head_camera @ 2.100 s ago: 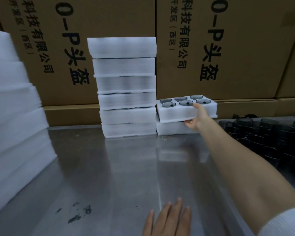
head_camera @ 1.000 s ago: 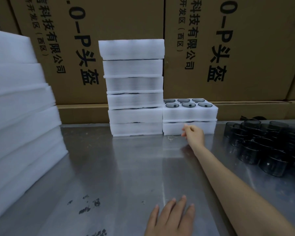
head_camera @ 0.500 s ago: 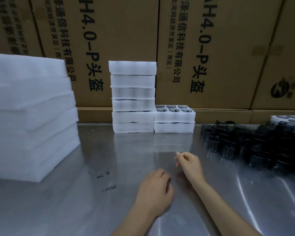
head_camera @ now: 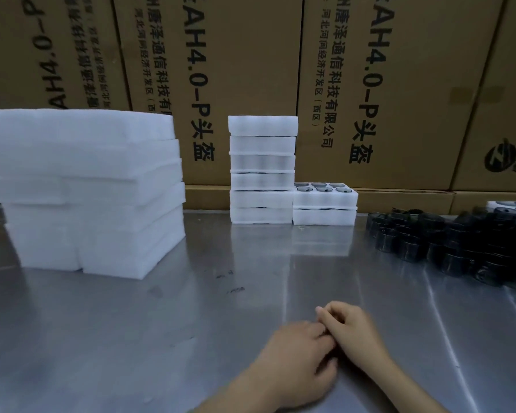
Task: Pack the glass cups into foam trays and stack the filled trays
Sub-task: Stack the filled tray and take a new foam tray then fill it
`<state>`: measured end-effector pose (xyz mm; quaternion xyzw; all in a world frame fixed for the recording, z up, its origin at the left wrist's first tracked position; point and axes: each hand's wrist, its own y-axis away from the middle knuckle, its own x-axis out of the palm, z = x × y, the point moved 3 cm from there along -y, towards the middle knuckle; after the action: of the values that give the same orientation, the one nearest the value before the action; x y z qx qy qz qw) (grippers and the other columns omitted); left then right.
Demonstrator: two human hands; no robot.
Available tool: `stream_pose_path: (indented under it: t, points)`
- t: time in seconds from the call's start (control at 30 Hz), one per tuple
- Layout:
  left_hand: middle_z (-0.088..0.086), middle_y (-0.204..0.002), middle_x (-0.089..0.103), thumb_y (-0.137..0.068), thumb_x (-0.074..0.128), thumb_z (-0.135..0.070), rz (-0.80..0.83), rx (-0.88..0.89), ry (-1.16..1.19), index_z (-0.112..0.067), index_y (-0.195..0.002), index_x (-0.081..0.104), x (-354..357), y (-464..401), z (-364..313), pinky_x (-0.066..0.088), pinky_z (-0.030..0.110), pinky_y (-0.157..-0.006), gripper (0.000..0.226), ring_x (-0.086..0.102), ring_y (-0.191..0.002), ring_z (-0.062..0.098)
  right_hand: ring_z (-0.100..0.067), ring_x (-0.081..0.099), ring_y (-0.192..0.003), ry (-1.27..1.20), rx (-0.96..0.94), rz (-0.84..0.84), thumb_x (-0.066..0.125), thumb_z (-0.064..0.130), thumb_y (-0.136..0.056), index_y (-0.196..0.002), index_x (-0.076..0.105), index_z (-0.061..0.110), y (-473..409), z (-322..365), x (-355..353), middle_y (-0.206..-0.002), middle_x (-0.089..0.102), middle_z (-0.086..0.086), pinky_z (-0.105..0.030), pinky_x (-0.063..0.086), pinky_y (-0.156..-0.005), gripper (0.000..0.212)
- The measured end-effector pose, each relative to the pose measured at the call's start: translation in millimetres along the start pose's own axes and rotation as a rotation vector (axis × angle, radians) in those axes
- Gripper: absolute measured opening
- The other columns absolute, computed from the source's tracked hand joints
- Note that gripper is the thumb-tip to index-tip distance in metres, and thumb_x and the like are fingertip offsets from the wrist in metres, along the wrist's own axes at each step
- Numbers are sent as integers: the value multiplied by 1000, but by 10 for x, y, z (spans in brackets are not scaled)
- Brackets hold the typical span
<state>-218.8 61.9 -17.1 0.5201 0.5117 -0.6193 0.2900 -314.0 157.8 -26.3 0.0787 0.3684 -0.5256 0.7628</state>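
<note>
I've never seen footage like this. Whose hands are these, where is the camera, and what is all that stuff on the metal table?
There is no machine here: a person wears a camera on the head, looking forward and down. The left hand and right hand rest together on the steel table, fingers loosely curled, holding nothing. At left stands a pile of white foam sheets. At the back is a tall stack of foam trays, and beside it, touching, a short stack whose top tray shows six dark glass cups in its holes. Loose dark cups crowd the right. Cardboard boxes stand behind.
</note>
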Motion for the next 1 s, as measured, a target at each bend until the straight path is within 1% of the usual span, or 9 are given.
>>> stream_pose_path:
  t: [0.1, 0.2, 0.27, 0.33, 0.43, 0.57, 0.7, 0.9, 1.0]
  points:
    - [4, -98, 64, -84, 41, -31, 23, 137, -300, -17, -101, 64, -350, 81, 291, 46, 34, -76, 32, 60, -85, 28, -16, 60, -68, 118, -26, 53, 58, 34, -91, -60, 57, 20, 58, 62, 10, -63, 63, 1, -33, 44, -67, 34]
    - [8, -121, 59, -85, 45, -26, -81, 62, -551, -15, -115, 60, -961, -31, 796, 39, 40, -97, 36, 56, -108, 29, -13, 61, -68, 129, -20, 55, 56, 35, -92, -67, 63, 18, 73, 92, -21, -66, 66, 2, -31, 45, -68, 32]
    - [8, -144, 41, -87, 47, -27, -194, -137, -710, -15, -133, 47, -1530, -119, 1207, 21, 47, -110, 48, 39, -130, 28, -8, 60, -65, 148, -18, 51, 56, 36, -92, -67, 64, 20, 83, 104, -36, -63, 66, 5, -28, 44, -65, 31]
    - [8, -153, 25, -88, 51, -32, -300, -381, -800, -15, -143, 33, -2149, -127, 1580, 13, 51, -112, 60, 23, -140, 27, -6, 59, -63, 138, -14, 54, 56, 35, -92, -65, 64, 22, 90, 117, -32, -62, 65, 6, -26, 43, -64, 31]
    - [9, -157, 12, -88, 56, -42, -397, -744, -781, -13, -148, 17, -2860, 18, 2013, 10, 56, -113, 78, 11, -143, 33, -1, 58, -60, 134, -15, 67, 56, 35, -92, -63, 63, 25, 88, 122, -27, -61, 66, 7, -22, 43, -63, 31]
    - [9, -155, 15, -88, 59, -46, -293, -1026, -602, -10, -148, 12, -3096, 216, 2318, 21, 56, -109, 85, 14, -139, 40, -9, 63, -66, 107, -18, 57, 58, 36, -91, -64, 63, 22, 73, 95, -39, -61, 66, 7, -28, 49, -70, 31]
    - [13, -145, 22, -91, 56, -42, -311, -1059, -573, -5, -141, 23, -3045, 234, 2359, 36, 53, -94, 70, 32, -124, 41, -8, 63, -65, 100, -9, 64, 58, 38, -90, -59, 60, 27, 65, 93, -32, -61, 67, 8, -28, 49, -70, 33]
    - [16, -138, 24, -99, 45, -30, -491, -997, -582, 3, -129, 34, -3070, 209, 2314, 41, 52, -75, 46, 34, -112, 43, -3, 60, -60, 97, -19, 66, 57, 39, -91, -63, 63, 25, 36, 66, -38, -61, 67, 10, -27, 48, -69, 31]
    - [21, -135, 28, -99, 46, -24, -601, -898, -629, 5, -126, 37, -3130, 209, 2209, 43, 55, -78, 41, 32, -116, 46, -3, 61, -59, 66, -16, 68, 57, 36, -91, -62, 63, 24, 21, 57, -50, -60, 66, 10, -28, 49, -70, 32]
